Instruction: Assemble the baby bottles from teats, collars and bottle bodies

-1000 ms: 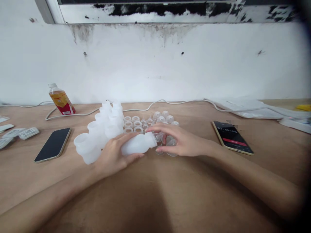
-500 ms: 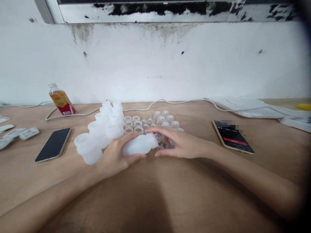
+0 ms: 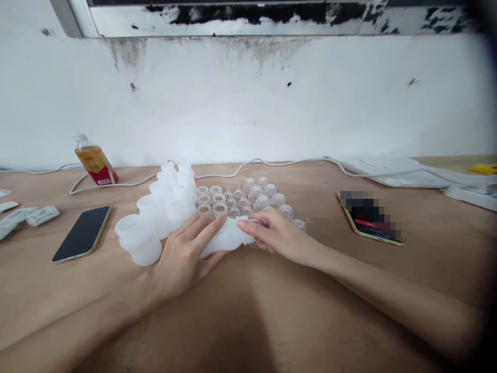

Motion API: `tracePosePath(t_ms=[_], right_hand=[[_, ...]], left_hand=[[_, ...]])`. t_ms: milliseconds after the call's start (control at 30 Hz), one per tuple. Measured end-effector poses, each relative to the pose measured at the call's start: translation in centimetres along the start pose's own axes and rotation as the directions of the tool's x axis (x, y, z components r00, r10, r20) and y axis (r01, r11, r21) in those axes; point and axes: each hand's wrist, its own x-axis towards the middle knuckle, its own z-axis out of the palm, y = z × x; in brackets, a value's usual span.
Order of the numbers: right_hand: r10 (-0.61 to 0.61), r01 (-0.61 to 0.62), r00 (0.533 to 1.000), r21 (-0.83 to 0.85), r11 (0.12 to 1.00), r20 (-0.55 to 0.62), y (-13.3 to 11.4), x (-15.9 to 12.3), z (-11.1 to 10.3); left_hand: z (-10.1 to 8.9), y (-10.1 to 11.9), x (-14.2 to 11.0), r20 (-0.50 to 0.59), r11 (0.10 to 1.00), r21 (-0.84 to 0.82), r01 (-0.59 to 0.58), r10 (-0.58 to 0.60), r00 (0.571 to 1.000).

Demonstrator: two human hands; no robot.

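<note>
My left hand (image 3: 186, 254) is wrapped round a white translucent baby bottle (image 3: 222, 239), which lies tilted with its neck to the right. At the neck, my right hand (image 3: 277, 231) is closed with thumb and fingers pinching the collar end; a clear part there is mostly hidden by the fingers. White baby bottles (image 3: 139, 239) stand in rows left of my left hand. Just beyond the held bottle lie several collar rings (image 3: 219, 209) and clear bottle teats (image 3: 234, 212). Domed clear caps (image 3: 261, 202) stand behind my right hand.
Phones lie at left (image 3: 82, 234) and right (image 3: 370, 220). A drink bottle (image 3: 96, 161) stands at the back left, before a white cable (image 3: 287, 163). Small white packets (image 3: 42, 215) lie far left; a plastic bag (image 3: 392, 173) lies back right.
My right hand has turned and its fingers have closed tighter on the bottle's neck. My left hand has rolled over the bottle, its fingers now covering more of the top.
</note>
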Motion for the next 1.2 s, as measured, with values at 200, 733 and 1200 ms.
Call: tracePosePath(t_ms=[200,733,1200], right_hand=[[-0.010,0.040,0.992,-0.238,0.971,0.124,-0.9,-0.7,-3.5],[0.216,-0.103,0.975,-0.775,0.623,0.044,2.6,-1.1,-6.8],[0.006,-0.011,1.000,0.454,0.891,0.014,1.2,1.8,-6.1]], left_hand=[[-0.2,0.2,0.2,0.028,0.996,0.006,0.084,-0.085,0.996],[-1.3,0.5,1.3,0.201,0.712,-0.516,0.477,-0.440,0.875],[-0.3,-0.1,1.0,0.357,0.414,-0.673,0.613,-0.545,0.759]])
